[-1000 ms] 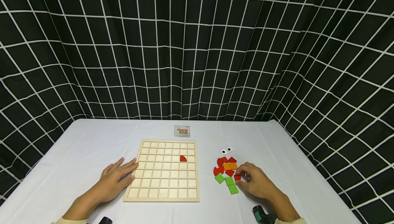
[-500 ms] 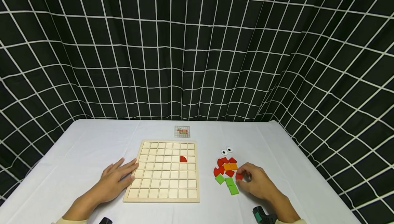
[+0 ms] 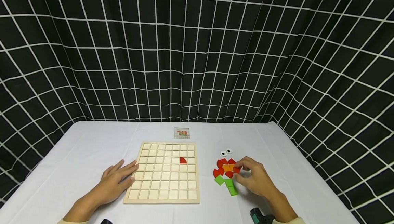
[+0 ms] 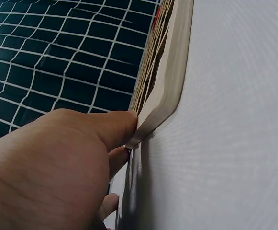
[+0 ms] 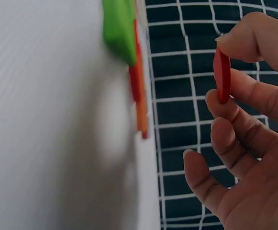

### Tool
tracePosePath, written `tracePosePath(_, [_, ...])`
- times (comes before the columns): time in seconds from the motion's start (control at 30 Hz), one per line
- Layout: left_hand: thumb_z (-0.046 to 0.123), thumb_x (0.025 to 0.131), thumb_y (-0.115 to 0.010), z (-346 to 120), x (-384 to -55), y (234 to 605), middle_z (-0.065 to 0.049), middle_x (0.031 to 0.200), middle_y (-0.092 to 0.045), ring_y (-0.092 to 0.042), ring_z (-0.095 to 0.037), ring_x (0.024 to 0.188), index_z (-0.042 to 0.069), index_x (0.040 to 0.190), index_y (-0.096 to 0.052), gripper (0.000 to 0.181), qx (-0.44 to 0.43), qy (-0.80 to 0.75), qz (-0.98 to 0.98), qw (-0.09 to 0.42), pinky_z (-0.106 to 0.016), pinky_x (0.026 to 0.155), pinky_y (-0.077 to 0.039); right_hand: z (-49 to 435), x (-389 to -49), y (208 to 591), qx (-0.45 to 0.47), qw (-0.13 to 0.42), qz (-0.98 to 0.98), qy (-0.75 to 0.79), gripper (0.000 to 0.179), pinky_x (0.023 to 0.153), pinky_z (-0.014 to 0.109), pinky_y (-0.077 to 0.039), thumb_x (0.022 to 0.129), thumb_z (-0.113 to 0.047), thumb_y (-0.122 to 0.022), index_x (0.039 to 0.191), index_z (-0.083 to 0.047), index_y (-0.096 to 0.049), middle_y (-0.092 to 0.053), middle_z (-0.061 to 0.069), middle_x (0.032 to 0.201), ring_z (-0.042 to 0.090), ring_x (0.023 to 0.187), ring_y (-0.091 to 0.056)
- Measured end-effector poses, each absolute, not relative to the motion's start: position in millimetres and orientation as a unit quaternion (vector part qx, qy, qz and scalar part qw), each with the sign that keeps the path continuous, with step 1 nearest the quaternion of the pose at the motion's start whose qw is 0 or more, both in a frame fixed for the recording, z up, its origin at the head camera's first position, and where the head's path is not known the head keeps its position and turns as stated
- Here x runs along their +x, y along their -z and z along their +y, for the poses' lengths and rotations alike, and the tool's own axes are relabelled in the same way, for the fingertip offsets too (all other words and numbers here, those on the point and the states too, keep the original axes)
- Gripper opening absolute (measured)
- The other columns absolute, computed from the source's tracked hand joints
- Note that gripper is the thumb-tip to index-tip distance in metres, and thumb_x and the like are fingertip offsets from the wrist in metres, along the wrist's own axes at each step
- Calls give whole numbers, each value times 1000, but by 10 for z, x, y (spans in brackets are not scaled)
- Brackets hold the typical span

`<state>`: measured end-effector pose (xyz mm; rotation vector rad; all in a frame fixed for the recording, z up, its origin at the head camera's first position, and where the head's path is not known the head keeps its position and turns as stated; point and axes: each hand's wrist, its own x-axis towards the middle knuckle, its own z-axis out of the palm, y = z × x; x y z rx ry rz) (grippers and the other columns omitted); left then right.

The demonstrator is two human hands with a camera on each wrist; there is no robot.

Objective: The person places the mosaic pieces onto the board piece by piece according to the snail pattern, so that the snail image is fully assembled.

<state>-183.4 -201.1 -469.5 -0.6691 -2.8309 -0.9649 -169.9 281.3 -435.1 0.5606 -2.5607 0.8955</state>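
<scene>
My right hand [image 3: 253, 178] pinches a red tile [image 5: 222, 74] between thumb and fingertips. In the right wrist view the tile stands edge-on, raised off the table, with the other fingers loosely curled below it. From the head view, this tile overlaps the right side of a pile of red, orange and green tiles [image 3: 233, 190]. My left hand [image 3: 115, 183] rests at the left edge of a wooden grid board [image 3: 161, 201], fingers spread. Its thumb [image 4: 122, 127] touches the board's rim in the left wrist view. One red quarter-circle tile [image 3: 183, 160] lies in a cell of the board.
Two white eye discs [image 3: 223, 153] with black pupils lie just behind the tile pile. A small picture card [image 3: 182, 133] with a gridded figure lies beyond the board. The white-covered table [image 3: 101, 138] ends at a black curtain [image 3: 160, 63] with white grid lines.
My right hand has lifted the red tile from the pile's right side and moved it slightly away from me and leftward. My left hand stays at the board's edge.
</scene>
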Motion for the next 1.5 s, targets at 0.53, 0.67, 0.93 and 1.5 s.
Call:
tracePosePath(0.53, [28, 97, -59, -2016, -1839, 4723, -12, 148, -40, -14, -51, 137, 5, 136, -55, 45, -218, 327, -919, 27, -70, 102, -1, 2256, -1848, 4122, 264, 182, -874, -365, 22, 72, 40, -56, 72, -3, -77, 90, -14, -71, -63, -11, 90, 17, 80, -60])
tracePosePath(0.67, [27, 97, -59, -2005, -1840, 4707, -13, 148, -40, -15, -51, 137, 5, 135, -56, 44, -218, 325, -920, 30, -70, 101, -1, 2117, -1888, 4124, 281, 194, -867, -364, 23, 66, 38, -55, 71, -2, -77, 90, -15, -71, -63, -12, 90, 15, 75, -59])
tracePosePath(0.93, [27, 97, -59, -2012, -1833, 4703, -12, 148, -40, -14, -50, 138, 5, 135, -56, 44, -215, 327, -920, 27, -70, 101, -1, 1822, -1964, 4188, 295, 199, -863, -360, 23, 70, 33, -51, 72, -5, -77, 92, -15, -72, -63, -12, 91, 14, 81, -59])
tracePosePath(1.5, [29, 98, -58, -2025, -1838, 4719, -11, 148, -40, -16, -50, 138, 7, 136, -56, 43, -219, 322, -920, 37, -70, 102, -2, 1431, -2084, 4424, 301, 179, -853, -387, 21, 72, 33, -51, 76, -6, -74, 97, -5, -73, -63, -3, 96, 20, 84, -59])
